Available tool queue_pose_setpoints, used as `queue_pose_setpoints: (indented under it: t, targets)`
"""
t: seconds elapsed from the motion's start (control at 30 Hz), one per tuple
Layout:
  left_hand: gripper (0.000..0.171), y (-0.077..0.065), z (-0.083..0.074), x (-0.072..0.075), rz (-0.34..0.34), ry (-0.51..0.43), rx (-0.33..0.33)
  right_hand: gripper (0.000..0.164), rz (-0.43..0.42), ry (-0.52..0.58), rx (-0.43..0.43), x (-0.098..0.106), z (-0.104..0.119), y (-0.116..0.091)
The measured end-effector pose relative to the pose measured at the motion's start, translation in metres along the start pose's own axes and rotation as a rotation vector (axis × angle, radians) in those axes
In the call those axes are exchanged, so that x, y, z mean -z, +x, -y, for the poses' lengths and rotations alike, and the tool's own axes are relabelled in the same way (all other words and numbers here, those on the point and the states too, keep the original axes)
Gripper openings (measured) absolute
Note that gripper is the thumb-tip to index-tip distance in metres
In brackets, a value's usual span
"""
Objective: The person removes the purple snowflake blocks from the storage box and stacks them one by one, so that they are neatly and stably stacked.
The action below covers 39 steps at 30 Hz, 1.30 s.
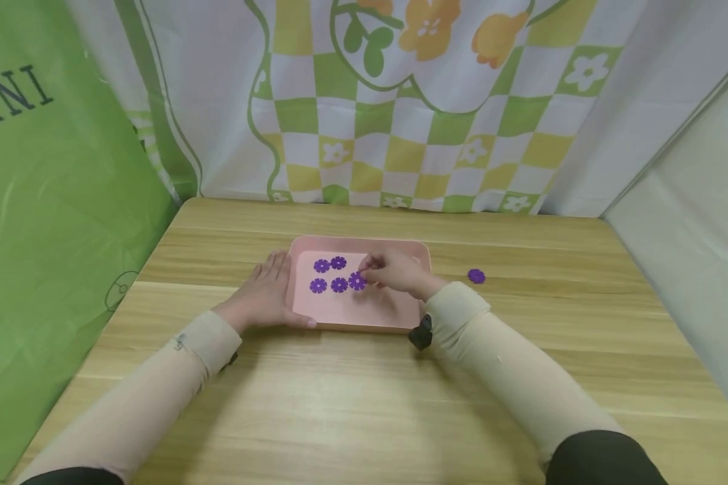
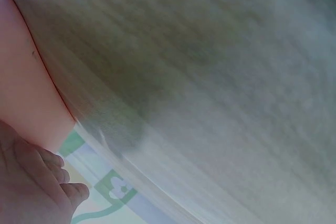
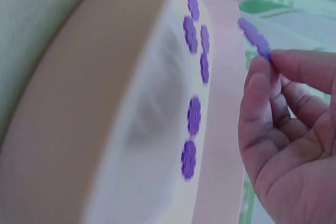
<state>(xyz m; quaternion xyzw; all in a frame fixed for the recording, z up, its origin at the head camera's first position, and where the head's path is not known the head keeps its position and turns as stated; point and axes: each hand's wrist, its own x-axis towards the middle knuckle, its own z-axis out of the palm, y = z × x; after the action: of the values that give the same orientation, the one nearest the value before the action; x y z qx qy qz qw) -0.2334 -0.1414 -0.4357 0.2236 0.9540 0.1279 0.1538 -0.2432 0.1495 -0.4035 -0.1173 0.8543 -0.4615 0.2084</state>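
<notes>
A shallow pink tray (image 1: 352, 311) lies on the wooden table. Spread and fairly straight, the fingers of my left hand (image 1: 265, 296) rest along its left wall, with the thumb at the front rim. Between thumb and fingertips, my right hand (image 1: 397, 273) pinches a purple snowflake disc (image 3: 254, 38) above the tray floor. Several more purple discs lie flat in the tray, among them one near the back left (image 1: 321, 266) and one toward the viewer (image 3: 188, 159). In the head view the right hand hides part of the tray. The left wrist view shows mostly blurred table and fingers (image 2: 47, 177).
Another purple disc (image 1: 476, 276) lies on the table (image 1: 340, 404) to the right of the tray. A checked, flowered curtain (image 1: 400, 135) hangs behind the table's far edge. Green cloth (image 1: 54, 222) hangs at the left and white cloth (image 1: 698, 182) at the right.
</notes>
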Motion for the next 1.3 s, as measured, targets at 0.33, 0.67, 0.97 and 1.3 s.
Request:
queue_pose_setpoints:
  t: [0.33, 0.67, 0.97, 1.3]
  targets:
    - [0.156, 0.001, -0.001, 0.001, -0.002, 0.005, -0.003, 0.025, -0.038, 0.149, -0.039, 0.037, -0.019, -0.011]
    - [0.156, 0.001, -0.002, 0.000, -0.022, -0.029, -0.015, 0.024, -0.120, 0.206, -0.050, 0.065, -0.041, -0.022]
    - [0.163, 0.004, 0.004, -0.004, -0.005, -0.038, 0.003, 0.031, -0.207, 0.237, -0.088, 0.085, -0.063, -0.031]
    - [0.160, 0.002, 0.002, -0.003, -0.016, -0.038, -0.006, 0.020, -0.269, 0.380, -0.086, 0.101, -0.087, -0.047]
